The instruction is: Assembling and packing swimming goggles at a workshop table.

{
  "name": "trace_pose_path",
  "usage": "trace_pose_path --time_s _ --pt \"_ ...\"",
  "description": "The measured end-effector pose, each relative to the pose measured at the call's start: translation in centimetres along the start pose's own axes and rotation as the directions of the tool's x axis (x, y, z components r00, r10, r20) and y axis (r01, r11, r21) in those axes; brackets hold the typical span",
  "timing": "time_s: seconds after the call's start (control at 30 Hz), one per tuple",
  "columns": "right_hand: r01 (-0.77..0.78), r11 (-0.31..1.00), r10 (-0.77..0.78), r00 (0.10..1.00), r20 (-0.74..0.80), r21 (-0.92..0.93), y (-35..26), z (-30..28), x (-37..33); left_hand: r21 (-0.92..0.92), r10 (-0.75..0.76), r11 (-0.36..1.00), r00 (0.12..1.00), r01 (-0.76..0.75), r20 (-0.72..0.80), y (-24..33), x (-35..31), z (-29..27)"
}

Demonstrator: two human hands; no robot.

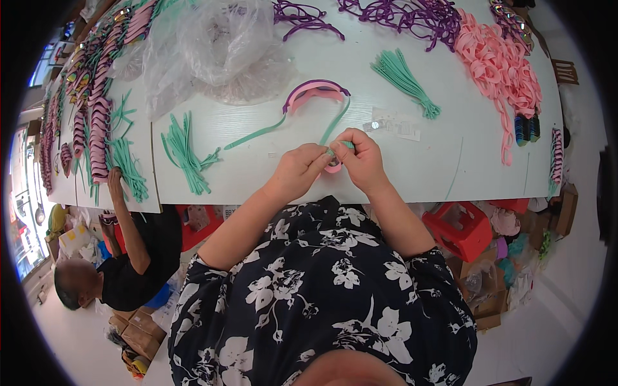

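My left hand (299, 169) and my right hand (362, 159) meet over the near edge of the table, thumbs and fingers pinched together. Between them is the end of a green strap (333, 127), and a bit of green shows at the fingertips. Just below the fingers a small pink loop (333, 168) peeks out, partly hidden. The strap runs up to goggles (317, 91) with a purple frame and pink lining, lying in front of me. From their left side a second green strap (254, 133) stretches loose across the table.
Bundles of green straps (185, 154) (405, 83) lie left and right. Clear plastic bags (219, 51), purple frames (405, 19) and a pink heap (499, 64) sit farther back. At left, another person (138, 257) reaches onto the table. A red stool (458, 230) stands at right.
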State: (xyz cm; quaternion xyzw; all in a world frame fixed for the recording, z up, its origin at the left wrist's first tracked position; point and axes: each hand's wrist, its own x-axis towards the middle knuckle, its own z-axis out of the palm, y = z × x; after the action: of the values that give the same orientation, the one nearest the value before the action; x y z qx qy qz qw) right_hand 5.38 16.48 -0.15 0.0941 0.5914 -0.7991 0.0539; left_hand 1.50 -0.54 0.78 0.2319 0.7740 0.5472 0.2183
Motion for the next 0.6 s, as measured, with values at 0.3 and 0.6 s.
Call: trace_pose_path --time_s 0.3,0.6 --pt "-0.068 0.993 0.07 0.997 0.019 -0.102 -0.7 -0.3 0.5 -0.419 -0.323 0.86 0.946 0.291 -0.006 0.2 -0.2 -0.4" --pt "-0.147 0.988 0.147 0.989 -0.002 0.045 0.7 -0.9 0.6 -0.755 -0.492 0.544 0.868 0.365 0.066 0.5 0.0 -0.6"
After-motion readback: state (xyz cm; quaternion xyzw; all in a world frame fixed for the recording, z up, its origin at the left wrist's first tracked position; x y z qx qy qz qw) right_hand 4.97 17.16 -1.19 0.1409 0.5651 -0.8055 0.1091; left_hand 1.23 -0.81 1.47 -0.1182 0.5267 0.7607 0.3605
